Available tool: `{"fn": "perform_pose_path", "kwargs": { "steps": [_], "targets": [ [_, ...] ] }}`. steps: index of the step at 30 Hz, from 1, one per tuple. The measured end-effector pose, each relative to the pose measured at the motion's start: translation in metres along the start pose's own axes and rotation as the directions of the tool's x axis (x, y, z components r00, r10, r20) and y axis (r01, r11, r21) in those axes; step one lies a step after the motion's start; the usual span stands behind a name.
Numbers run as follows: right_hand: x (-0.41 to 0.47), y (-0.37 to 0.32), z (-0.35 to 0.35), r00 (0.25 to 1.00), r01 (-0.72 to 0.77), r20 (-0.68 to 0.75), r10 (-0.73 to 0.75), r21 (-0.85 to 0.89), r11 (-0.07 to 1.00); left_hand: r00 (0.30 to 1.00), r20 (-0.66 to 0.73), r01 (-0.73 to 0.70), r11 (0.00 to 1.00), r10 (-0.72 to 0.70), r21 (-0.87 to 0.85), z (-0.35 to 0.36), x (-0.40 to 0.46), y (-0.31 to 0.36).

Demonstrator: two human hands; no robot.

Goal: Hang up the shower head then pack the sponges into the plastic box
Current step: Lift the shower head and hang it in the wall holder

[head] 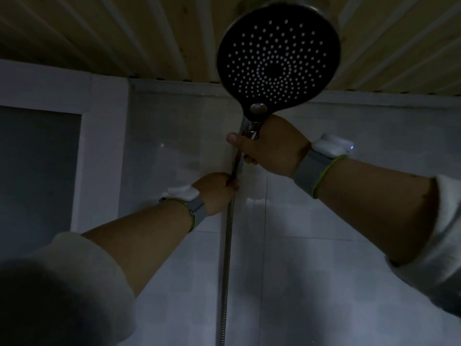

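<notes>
Dim light, view tilted up toward the wall top.

Pale grey tiled wall fills most of the view, running up to a ribbed, cream slatted ceiling across the upper edge. A white-framed frosted pane sits along the wall's left edge.

Two bare forearms reach up from the lower corners, light sleeves pushed back. Each wrist carries a grey strap with a green edge and a small white device; the right wrist device shows a tiny lit point, the left wrist device none.

Round black shower head with white nozzle dots is held high, close under the ceiling line near the wall's top edge, right of centre, face turned toward the camera. A small round button sits at the base of the disc. Below it a chrome handle drops into the right hand.

Right hand is wrapped around the chrome handle just under the disc, fingers curled closed on it, thumb pressed across the front.

Ribbed metal hose hangs straight down the wall from the handle toward the bottom edge.

Left hand sits lower, just below the right, fingers closed around the hose's upper end. Any wall bracket is hidden behind the hands; cannot tell whether the handle is seated in one.
</notes>
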State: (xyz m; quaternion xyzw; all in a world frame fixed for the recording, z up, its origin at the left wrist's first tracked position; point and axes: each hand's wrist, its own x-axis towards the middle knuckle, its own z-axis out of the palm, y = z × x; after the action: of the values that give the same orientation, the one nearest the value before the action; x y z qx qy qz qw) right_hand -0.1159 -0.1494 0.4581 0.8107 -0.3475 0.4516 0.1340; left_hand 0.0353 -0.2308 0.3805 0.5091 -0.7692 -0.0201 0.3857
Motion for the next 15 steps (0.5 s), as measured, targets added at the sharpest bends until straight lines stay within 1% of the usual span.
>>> {"fn": "perform_pose_path", "kwargs": {
  "steps": [2, 4, 8, 9, 11, 12, 14, 15],
  "targets": [
    [0.001, 0.000, 0.003, 1.000, -0.020, 0.006, 0.020, -0.020, 1.000, 0.998, 0.046, 0.033, 0.997, -0.036, 0.072, -0.002, 0.002, 0.001],
    [0.003, 0.000, 0.005, 0.999, -0.037, -0.001, 0.037, 0.017, 0.999, 0.992, 0.095, 0.067, 0.991, -0.078, 0.116, -0.002, 0.007, 0.000],
    [0.007, -0.001, 0.007, 0.999, -0.035, -0.027, 0.034, -0.018, 0.999, 0.985, 0.132, 0.085, 0.983, -0.107, 0.165, -0.004, 0.010, 0.002],
    [0.007, -0.001, 0.007, 0.999, -0.039, -0.023, 0.038, -0.029, 0.999, 0.988, 0.122, 0.070, 0.980, -0.094, 0.186, -0.003, 0.010, 0.002],
    [0.009, -0.002, 0.005, 0.999, -0.048, 0.007, 0.049, -0.040, 0.998, 0.999, 0.031, 0.036, 0.981, -0.043, 0.190, -0.005, 0.008, 0.004],
    [0.010, -0.002, 0.004, 0.998, -0.050, 0.027, 0.051, -0.046, 0.998, 0.999, -0.002, 0.039, 0.982, -0.039, 0.183, -0.007, 0.008, 0.006],
    [0.009, -0.003, 0.004, 0.996, -0.047, 0.070, 0.053, -0.082, 0.996, 0.997, 0.060, 0.045, 0.987, -0.055, 0.152, -0.006, 0.010, 0.006],
    [0.008, -0.002, 0.005, 0.995, -0.045, 0.087, 0.055, -0.109, 0.993, 0.996, 0.066, 0.045, 0.985, -0.057, 0.167, -0.005, 0.011, 0.005]
  ]
}}
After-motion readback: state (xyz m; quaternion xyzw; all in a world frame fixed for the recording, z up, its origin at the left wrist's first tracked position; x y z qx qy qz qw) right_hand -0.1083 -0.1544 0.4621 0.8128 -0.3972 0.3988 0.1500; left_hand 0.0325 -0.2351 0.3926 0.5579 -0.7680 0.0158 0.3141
